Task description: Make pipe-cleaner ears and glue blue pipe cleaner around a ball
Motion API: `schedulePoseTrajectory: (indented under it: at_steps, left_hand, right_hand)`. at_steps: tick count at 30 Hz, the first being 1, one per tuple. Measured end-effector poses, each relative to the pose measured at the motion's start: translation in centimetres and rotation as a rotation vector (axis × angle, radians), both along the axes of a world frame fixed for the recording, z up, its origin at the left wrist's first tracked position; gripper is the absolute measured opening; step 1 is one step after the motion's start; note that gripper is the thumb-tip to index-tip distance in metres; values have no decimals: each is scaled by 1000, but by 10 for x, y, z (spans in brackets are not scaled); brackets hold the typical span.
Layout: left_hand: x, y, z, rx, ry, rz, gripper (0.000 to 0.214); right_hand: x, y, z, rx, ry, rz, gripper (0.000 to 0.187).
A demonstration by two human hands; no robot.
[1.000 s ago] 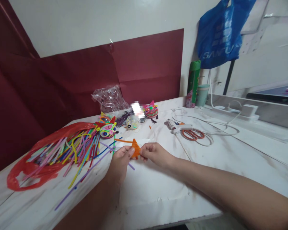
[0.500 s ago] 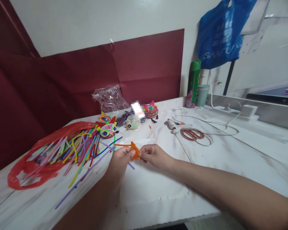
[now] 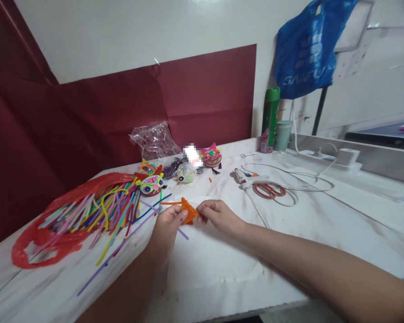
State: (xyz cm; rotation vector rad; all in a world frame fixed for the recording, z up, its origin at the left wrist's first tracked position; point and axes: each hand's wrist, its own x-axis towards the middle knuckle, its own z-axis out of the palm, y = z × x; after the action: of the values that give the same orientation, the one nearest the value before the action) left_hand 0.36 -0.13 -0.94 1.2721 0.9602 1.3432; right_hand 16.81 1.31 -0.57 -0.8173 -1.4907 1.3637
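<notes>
Both my hands meet over the middle of the white table (image 3: 323, 224). My left hand (image 3: 168, 224) and my right hand (image 3: 217, 215) pinch a small orange pipe-cleaner shape (image 3: 187, 211) between their fingertips. It is folded into a flat triangle, and a straight orange tail sticks out to the left. A purple pipe cleaner (image 3: 183, 233) lies on the table just under my hands.
A red plastic bag (image 3: 37, 242) spills several coloured pipe cleaners (image 3: 104, 211) at left. Finished craft faces (image 3: 150, 183) and a clear bag (image 3: 153, 139) sit behind. A glue gun (image 3: 247, 179), red scissors (image 3: 269, 189), a cable, a green can (image 3: 270, 117) and a cup (image 3: 283, 133) are at right.
The orange shape has turned a little in my fingers, its point now aiming up and left. My hands stay in nearly the same place.
</notes>
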Motion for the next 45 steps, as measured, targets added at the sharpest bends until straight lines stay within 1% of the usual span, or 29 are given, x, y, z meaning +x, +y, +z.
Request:
schedulePoseTrajectory:
  at_steps: [4,8,11,13,14,15,17,19,20,21,22,24,26,28,30,32,33,34,36,38,41,45]
  left_hand:
    - [2,-2,2,-14,-35,10,21]
    - [3,-2,2,-13,-27,27,21]
    - [4,0,0,-12,22,44,19]
    - [5,0,-1,6,78,113,17]
    - [5,0,-2,16,114,162,16]
    - [6,-2,-1,26,152,211,17]
    - [9,-6,1,34,201,258,19]
    - [14,-12,6,35,189,222,17]
    - [16,-15,8,41,168,195,16]
    - [18,-17,11,51,147,174,16]
    - [20,-19,12,63,132,157,16]
    - [20,-20,14,83,126,140,15]
    - [19,-18,12,90,122,137,14]
    - [15,-13,9,84,105,126,14]
    - [12,-9,6,74,97,104,15]
    - [11,-8,5,73,119,84,14]
    - [11,-8,5,75,138,74,13]
    - [11,-9,5,75,158,63,13]
    - [10,-10,5,71,187,47,12]
    - [10,-11,5,72,187,54,14]
    - [7,-9,3,96,167,99,16]
    - [3,-6,0,105,186,131,18]
  right_hand:
    - [2,5,0,-17,40,-39,17]
    - [1,5,-3,-8,29,-24,15]
    - [-2,2,-7,44,-43,-21,13]
    - [-2,0,-10,126,-137,-84,10]
    - [-1,-1,-11,202,-197,-141,9]
    - [0,-1,-11,309,-265,-209,9]
    - [4,-2,-11,604,-410,-324,10]
    - [7,-3,-11,930,-555,-375,15]
    - [8,-4,-10,1066,-621,-378,18]
    - [9,-5,-10,1168,-680,-374,22]
    - [9,-7,-10,1233,-723,-369,24]
    - [7,-10,-11,1280,-758,-354,24]
    - [6,-12,-10,1268,-720,-325,19]
    - [5,-14,-9,1211,-624,-325,12]
    - [6,-13,-7,1088,-502,-379,12]
    - [6,-10,-5,880,-402,-410,19]
    - [6,-8,-4,752,-367,-380,19]
    - [5,-6,-4,618,-334,-312,16]
    - [4,-3,-4,383,-255,-136,13]
    - [2,-1,-5,234,-155,-24,19]
    - [1,0,-6,122,-45,-10,23]
    - [-1,-1,-6,49,-8,23,27]
